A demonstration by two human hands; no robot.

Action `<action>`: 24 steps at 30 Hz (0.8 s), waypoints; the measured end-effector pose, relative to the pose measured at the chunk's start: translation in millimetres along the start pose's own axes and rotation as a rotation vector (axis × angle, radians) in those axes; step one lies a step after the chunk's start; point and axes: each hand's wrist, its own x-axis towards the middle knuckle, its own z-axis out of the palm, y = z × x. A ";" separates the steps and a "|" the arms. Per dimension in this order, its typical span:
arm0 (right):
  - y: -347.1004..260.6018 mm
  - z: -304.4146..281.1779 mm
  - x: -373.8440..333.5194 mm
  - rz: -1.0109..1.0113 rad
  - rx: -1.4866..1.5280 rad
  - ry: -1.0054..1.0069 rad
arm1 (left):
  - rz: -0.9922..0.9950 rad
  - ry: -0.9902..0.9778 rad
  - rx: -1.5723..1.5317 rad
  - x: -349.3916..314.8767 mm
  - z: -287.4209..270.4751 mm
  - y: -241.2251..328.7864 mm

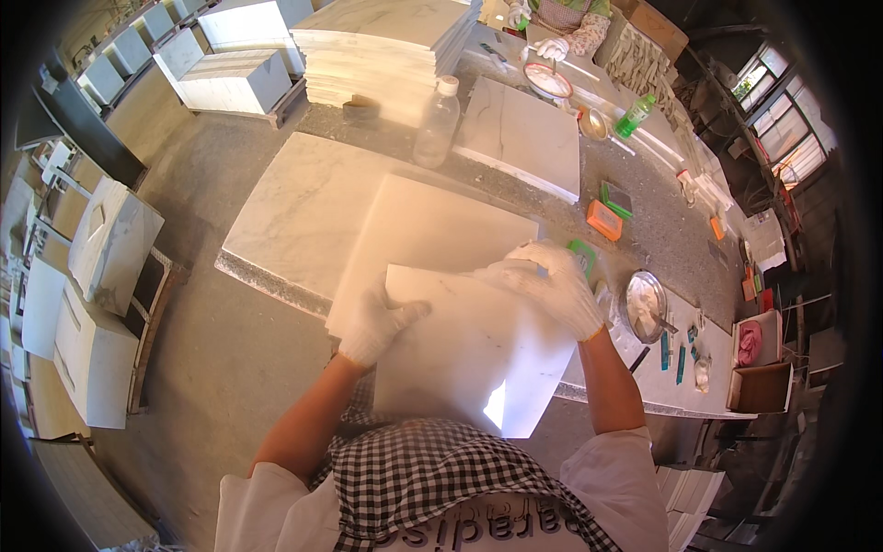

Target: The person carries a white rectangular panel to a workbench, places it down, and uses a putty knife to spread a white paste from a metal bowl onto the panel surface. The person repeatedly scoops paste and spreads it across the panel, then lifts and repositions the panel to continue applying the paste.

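A white marble tile [451,340] with faint grey veins is tilted toward me, its near edge by my checked apron. My gloved left hand [379,322] grips its left edge, thumb on the upper face. My gloved right hand [552,285] is closed over the far right corner, fingers bent along the far edge. A small blue patch shows between those fingers; I cannot tell what it is. Beneath and beyond lies another pale tile [441,216], on a larger veined slab [303,202]. A green object [581,255] is partly hidden behind my right hand.
To the right are a metal bowl of white paste [646,308], teal-handled tools [681,363] and a cardboard box [762,386]. Beyond stand an orange block [604,221], a clear bottle [437,124], another tile [520,138] and a tile stack [372,64]. A co-worker's gloved hand [552,49] is at the far end.
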 end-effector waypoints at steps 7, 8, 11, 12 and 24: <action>3.7 1.1 -0.9 0.015 -0.016 0.005 | 0.016 0.010 -0.004 1.6 -0.6 -4.1; 3.6 1.0 -1.1 0.012 -0.011 0.005 | 0.018 0.010 -0.006 1.6 -0.6 -4.2; 2.8 0.2 -1.5 0.006 -0.020 0.007 | 0.017 0.010 0.002 1.3 -0.6 -3.4; 2.5 0.0 -1.6 0.000 -0.022 0.009 | 0.015 0.010 0.007 1.2 -0.5 -2.8; -3.1 -1.0 -1.1 0.047 0.006 -0.004 | 0.011 0.014 0.037 1.2 -0.5 -0.8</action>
